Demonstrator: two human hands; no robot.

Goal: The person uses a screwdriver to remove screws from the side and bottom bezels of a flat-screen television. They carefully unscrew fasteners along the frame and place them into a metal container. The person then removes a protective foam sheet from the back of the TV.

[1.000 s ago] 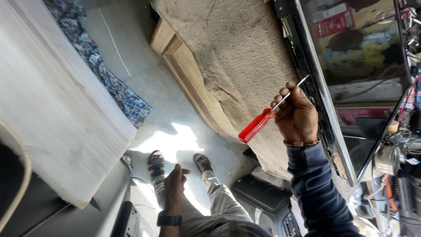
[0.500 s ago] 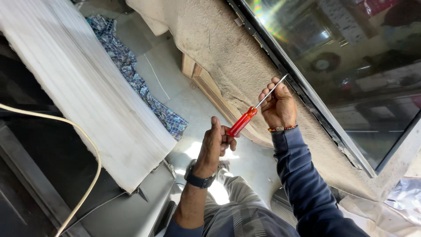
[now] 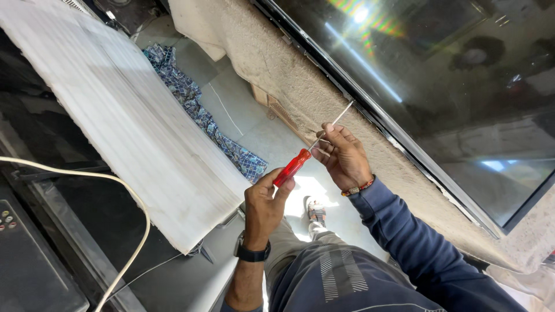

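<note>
The left hand point(image 3: 263, 205) has its grip clenched around the lower end of the red handle of a screwdriver point(image 3: 293, 166), thumb and fingers wrapped about the butt of it, with a dark wristwatch point(image 3: 252, 253) on the wrist below. The right hand point(image 3: 344, 156) pinches the thin metal shaft point(image 3: 329, 124) just above the handle, fingertips closed on it, a beaded bracelet point(image 3: 357, 188) at the wrist and a dark blue sleeve point(image 3: 416, 242) running down from there. So the tool lies between the two grips: handle low and to the left, shaft slanting up and to the right, its tip near the dark frame point(image 3: 370, 112) of a large glossy screen panel point(image 3: 451, 86). The tip is too fine to tell whether it touches the frame.

The panel rests on a beige blanket point(image 3: 289, 75), which spreads under its edge and hangs beside the right hand. To the left of the hands lies a long white board point(image 3: 127, 127) with a ribbed face, tilted across the view, and beyond its far edge a blue patterned cloth point(image 3: 196, 110) lies on the grey floor point(image 3: 243, 115). A cream cable point(image 3: 124, 188) curves over a dark surface at the lower left. Beneath the hands the person's knees and one sandalled foot point(image 3: 315, 209) show above the floor
</note>
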